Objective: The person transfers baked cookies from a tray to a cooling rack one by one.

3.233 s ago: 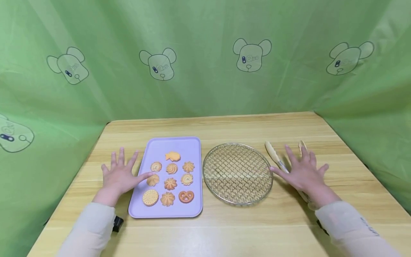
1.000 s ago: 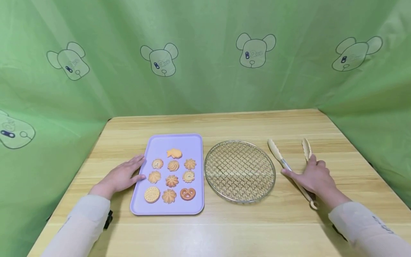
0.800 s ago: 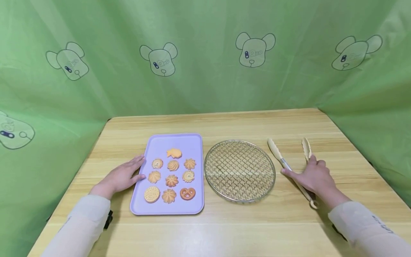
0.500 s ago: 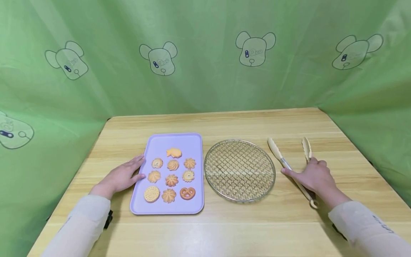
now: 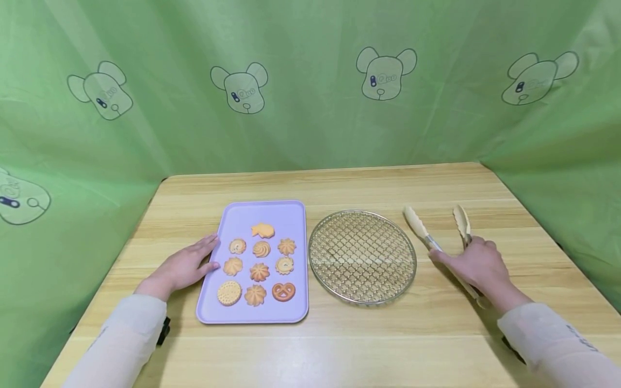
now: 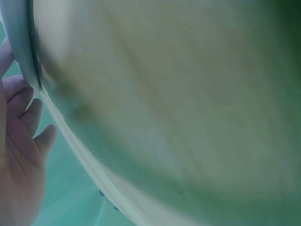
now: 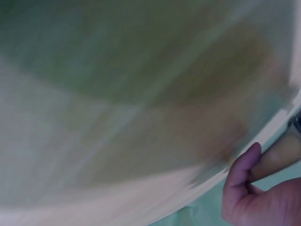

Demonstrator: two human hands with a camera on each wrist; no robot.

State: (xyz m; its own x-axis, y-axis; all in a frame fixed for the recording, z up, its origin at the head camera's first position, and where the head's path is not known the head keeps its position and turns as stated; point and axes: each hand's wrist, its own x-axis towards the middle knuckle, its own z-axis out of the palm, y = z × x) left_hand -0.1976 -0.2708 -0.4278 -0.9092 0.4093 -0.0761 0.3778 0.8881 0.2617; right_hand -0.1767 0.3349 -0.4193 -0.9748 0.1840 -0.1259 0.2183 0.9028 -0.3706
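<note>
My left hand (image 5: 181,268) rests at the left edge of a purple tray (image 5: 286,211), its thumb and fingertips touching the rim. Several cookies lie on the tray, among them a fish-shaped cookie (image 5: 263,230), a round cookie (image 5: 229,293) and a pretzel (image 5: 283,292). On the right, my right hand (image 5: 477,264) grips a pair of tongs (image 5: 418,223) around both arms, with the cream tips spread apart and facing the back. Part of the tongs is hidden under the palm. In the right wrist view, fingers curl around a tan tong arm (image 7: 278,157).
Between the tray and the tongs lies a round wire rack (image 5: 361,258). All of this is on a wooden table (image 5: 349,350). Green cloth (image 5: 310,129) with printed bear heads hangs behind and beside the table.
Earlier both hands hovered with fingers spread; the left came to the tray's edge and the right to the tongs. Just now the right hand closed more around the tongs, which shifted slightly.
</note>
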